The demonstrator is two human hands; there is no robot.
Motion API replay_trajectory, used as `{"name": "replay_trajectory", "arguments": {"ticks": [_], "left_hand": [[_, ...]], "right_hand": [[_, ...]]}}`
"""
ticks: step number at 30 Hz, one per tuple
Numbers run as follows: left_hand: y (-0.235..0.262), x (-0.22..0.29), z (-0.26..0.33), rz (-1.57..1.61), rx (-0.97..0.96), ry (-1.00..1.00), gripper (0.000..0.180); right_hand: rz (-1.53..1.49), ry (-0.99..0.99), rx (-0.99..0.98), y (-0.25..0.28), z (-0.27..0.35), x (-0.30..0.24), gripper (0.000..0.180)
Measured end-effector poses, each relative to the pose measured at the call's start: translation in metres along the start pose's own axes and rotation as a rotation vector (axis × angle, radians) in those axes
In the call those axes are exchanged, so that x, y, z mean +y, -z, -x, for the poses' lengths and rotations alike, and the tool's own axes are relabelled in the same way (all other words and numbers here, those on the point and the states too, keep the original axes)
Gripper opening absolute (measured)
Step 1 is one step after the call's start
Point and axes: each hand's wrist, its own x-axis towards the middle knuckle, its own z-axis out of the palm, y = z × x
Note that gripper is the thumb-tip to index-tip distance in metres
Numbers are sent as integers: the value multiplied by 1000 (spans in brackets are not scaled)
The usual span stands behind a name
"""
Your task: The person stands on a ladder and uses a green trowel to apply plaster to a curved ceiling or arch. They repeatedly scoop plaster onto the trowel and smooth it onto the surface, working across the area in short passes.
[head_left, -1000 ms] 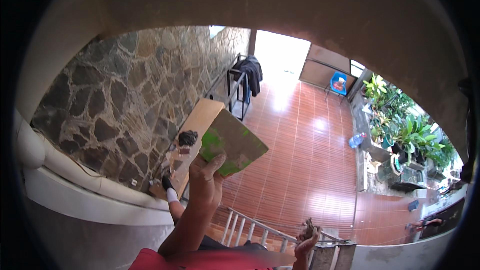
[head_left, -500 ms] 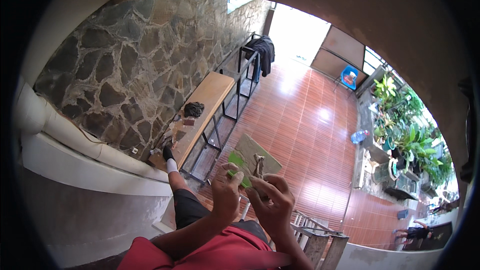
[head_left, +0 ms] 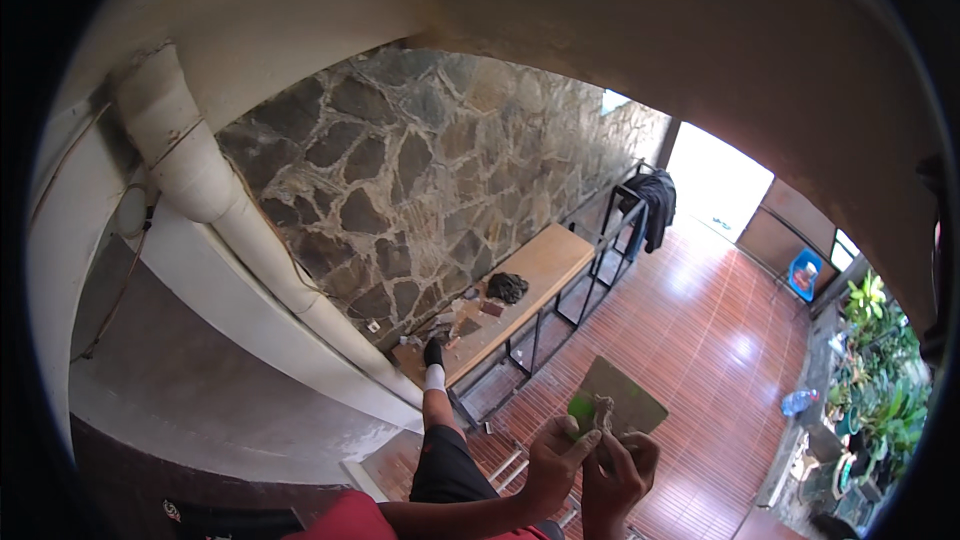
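Observation:
In front of me is a flat, four-cornered plate (head_left: 636, 392), coated grey-beige with bright green showing at its left corner. A lumpy, greyish strip like a caked handle runs along its middle. It resembles a plastering float. My left hand (head_left: 553, 458) is closed at the plate's near left edge, thumb and fingers pinched by the strip's lower end. My right hand (head_left: 618, 472) is closed beside it, its fingers bent at the near edge and the strip. The fingers hide the plate's near end.
My foot in a dark shoe (head_left: 433, 353) rests on a wooden bench (head_left: 545, 265) holding a dark crumpled bag (head_left: 507, 287) and scraps. A stone wall (head_left: 400, 160) and a thick pipe (head_left: 270, 260) stand left. Tiled floor (head_left: 700, 340) lies below, ladder-like rungs (head_left: 512, 470) beneath me, plants (head_left: 895, 410) at right.
My view has swung left, so bench, floor and plate appear further right and lower. My hands have come closer together at the plate, and less green shows at its near edge.

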Motion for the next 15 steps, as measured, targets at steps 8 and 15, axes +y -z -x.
{"name": "replay_trajectory", "arguments": {"ticks": [8,15], "left_hand": [[-8,10,-6,-27,92,91,16],[5,24,-31,-14,59,89,17]], "right_hand": [[73,116,-112,33,24,36,42],[652,-136,257,200,118,208,41]]}}
